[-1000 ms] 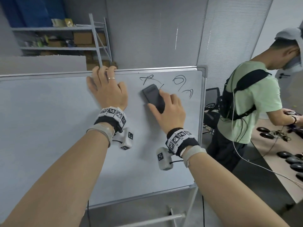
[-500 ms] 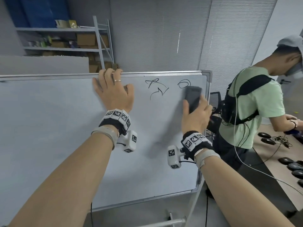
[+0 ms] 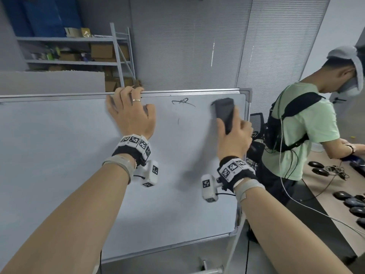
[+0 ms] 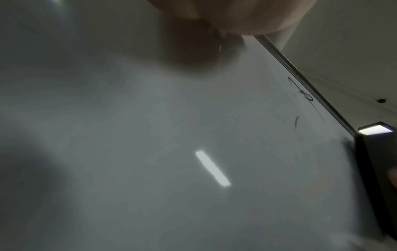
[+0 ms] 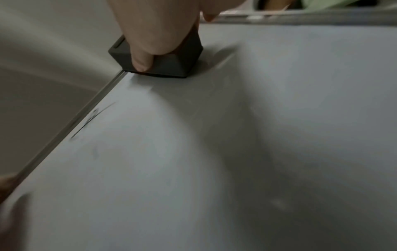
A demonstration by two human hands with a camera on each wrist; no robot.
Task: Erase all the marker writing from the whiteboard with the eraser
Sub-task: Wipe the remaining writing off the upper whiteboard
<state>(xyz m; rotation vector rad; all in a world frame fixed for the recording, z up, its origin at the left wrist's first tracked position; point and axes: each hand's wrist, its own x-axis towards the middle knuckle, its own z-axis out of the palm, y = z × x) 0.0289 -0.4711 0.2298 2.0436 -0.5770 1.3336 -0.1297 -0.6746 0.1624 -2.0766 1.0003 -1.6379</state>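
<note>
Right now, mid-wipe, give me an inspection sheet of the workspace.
Surface: white metal-framed whiteboard, upright, mostly wiped.
Job's things: dark rectangular eraser pressed flat at the top right corner; black marker scribble remains near the top edge, faint stroke below.
Clutter: nothing seen on the board.
Grips: left hand flat on the board, fingers over the top frame; right hand holds the eraser.
Cables: white cable trailing from the bystander.
Surroundings: person in green shirt, metal shelving.

Grey blinds (image 3: 189, 46), metal shelving (image 3: 116, 54), wooden table (image 3: 335, 194)

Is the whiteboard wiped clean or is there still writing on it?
Not clean. A black scribble and a faint stroke sit near the whiteboard top edge, left of the eraser.
</note>
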